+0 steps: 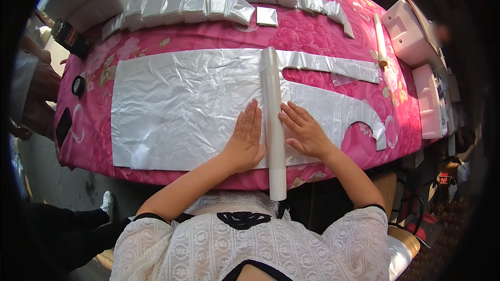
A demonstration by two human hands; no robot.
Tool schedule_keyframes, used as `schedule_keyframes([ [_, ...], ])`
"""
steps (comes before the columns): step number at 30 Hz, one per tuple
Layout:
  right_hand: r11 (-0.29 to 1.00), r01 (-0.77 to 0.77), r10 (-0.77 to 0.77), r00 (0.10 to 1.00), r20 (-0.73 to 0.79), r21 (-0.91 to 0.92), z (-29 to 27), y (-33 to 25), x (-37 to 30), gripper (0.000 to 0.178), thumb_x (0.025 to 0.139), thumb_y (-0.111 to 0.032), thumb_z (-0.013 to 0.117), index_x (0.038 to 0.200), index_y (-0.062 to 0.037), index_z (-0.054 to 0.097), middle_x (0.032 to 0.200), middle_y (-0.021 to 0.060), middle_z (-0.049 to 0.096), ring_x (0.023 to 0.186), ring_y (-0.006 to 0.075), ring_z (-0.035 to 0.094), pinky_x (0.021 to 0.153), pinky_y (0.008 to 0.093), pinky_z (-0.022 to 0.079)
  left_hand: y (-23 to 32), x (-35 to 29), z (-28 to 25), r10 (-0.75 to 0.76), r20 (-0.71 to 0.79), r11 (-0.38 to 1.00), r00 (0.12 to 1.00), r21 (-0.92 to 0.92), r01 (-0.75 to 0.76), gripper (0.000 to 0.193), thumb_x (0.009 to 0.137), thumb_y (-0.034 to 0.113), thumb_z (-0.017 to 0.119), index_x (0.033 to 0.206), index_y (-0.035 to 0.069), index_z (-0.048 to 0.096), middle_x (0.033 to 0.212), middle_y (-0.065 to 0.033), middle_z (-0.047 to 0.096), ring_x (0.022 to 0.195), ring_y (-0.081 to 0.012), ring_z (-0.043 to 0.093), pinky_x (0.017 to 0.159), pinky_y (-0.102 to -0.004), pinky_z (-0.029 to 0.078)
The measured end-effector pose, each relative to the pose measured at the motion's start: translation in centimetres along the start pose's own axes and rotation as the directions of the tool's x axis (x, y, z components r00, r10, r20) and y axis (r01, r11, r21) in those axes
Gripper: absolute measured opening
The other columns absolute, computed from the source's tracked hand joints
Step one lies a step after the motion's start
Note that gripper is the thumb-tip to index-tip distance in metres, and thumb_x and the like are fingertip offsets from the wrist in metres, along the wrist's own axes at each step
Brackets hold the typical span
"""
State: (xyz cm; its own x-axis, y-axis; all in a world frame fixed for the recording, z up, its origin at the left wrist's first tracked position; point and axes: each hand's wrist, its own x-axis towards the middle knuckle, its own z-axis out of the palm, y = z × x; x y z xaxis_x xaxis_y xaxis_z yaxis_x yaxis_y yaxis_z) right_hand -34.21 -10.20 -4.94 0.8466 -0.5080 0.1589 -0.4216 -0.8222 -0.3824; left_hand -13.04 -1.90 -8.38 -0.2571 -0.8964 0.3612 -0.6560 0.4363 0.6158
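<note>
- Left hand (244, 140) was flat, fingers together, just beside a whitish tube (274, 119)
- Right hand's (308, 134) fingers were a bit apart, tips up against it
- Tube lay crosswise over an apron-shaped plastic sheet (166, 109), near end past the table edge
- Pink floral tablecloth (208, 36) underneath, folded plastic packets (195, 5) stacked at the back

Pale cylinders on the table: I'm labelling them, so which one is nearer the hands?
The cylinder lying across the silvery sheet, between the left hand and the right hand; the other cylinder lies beside the foam box.
</note>
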Motion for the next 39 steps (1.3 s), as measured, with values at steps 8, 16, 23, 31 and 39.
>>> schedule_keyframes([
  [8,0.818,0.445,-0.494,0.868,0.049,0.364,6.1,-11.9,14.4,0.064,0.091,-0.054,0.029,0.133,-0.0071,0.040,0.138,0.0122,0.038,0.133,0.0308,0.024,0.110,0.0475,0.012,-2.8,-9.4,-13.5,-0.417,-0.422,0.882,0.805,-0.403,0.245,0.064,0.089,0.030,0.038,0.140,0.001,0.014,0.146,-0.0178,0.017,0.135,-0.0287,0.017,0.108,-0.0410,0.015],
  [16,0.808,0.525,-0.545,0.838,0.002,0.269,6.7,-15.4,22.9,0.043,0.088,-0.032,0.049,0.124,-0.0076,0.050,0.127,0.0106,0.050,0.122,0.0287,0.042,0.103,0.0449,0.029,-2.5,-23.6,-19.5,-0.724,-0.502,0.689,0.473,-0.543,0.480,0.061,0.093,0.044,0.030,0.133,-0.001,0.031,0.136,-0.0141,0.037,0.124,-0.0232,0.036,0.102,-0.0345,0.027],
  [23,0.802,0.589,-0.596,0.800,0.065,0.098,15.3,-20.0,31.1,0.051,0.086,-0.036,0.049,0.128,-0.0062,0.045,0.135,0.0131,0.041,0.130,0.0292,0.030,0.108,0.0458,0.017,-1.3,-23.1,-18.8,-0.797,-0.355,0.593,0.489,-0.311,0.742,0.064,0.084,0.026,0.056,0.132,-0.006,0.027,0.122,-0.0197,0.043,0.106,-0.0288,0.048,0.089,-0.0362,0.040],
  [31,0.856,-0.021,0.287,0.851,-0.440,0.516,19.6,-26.2,33.3,0.075,0.073,-0.012,0.056,0.136,0.0048,0.020,0.133,0.0305,0.031,0.132,0.0388,0.018,0.110,0.0449,0.008,-2.7,-21.7,-19.7,-0.905,-0.223,0.425,0.364,-0.400,0.812,0.077,0.067,0.009,0.074,0.131,-0.001,0.031,0.098,-0.0149,0.057,0.087,-0.0282,0.058,0.080,-0.0339,0.047],
  [39,-0.558,-0.107,0.044,0.987,0.158,0.823,7.0,-20.6,28.1,0.066,0.074,-0.027,0.069,0.125,-0.0028,0.033,0.090,0.0065,0.055,0.080,0.0148,0.057,0.072,0.0321,0.052,-0.2,-15.1,-17.7,-0.462,0.213,-0.362,0.861,-0.931,0.036,0.089,0.068,0.018,0.071,0.135,-0.009,0.020,0.082,-0.0075,0.050,0.059,-0.0122,0.055,0.053,-0.0272,0.050],
])
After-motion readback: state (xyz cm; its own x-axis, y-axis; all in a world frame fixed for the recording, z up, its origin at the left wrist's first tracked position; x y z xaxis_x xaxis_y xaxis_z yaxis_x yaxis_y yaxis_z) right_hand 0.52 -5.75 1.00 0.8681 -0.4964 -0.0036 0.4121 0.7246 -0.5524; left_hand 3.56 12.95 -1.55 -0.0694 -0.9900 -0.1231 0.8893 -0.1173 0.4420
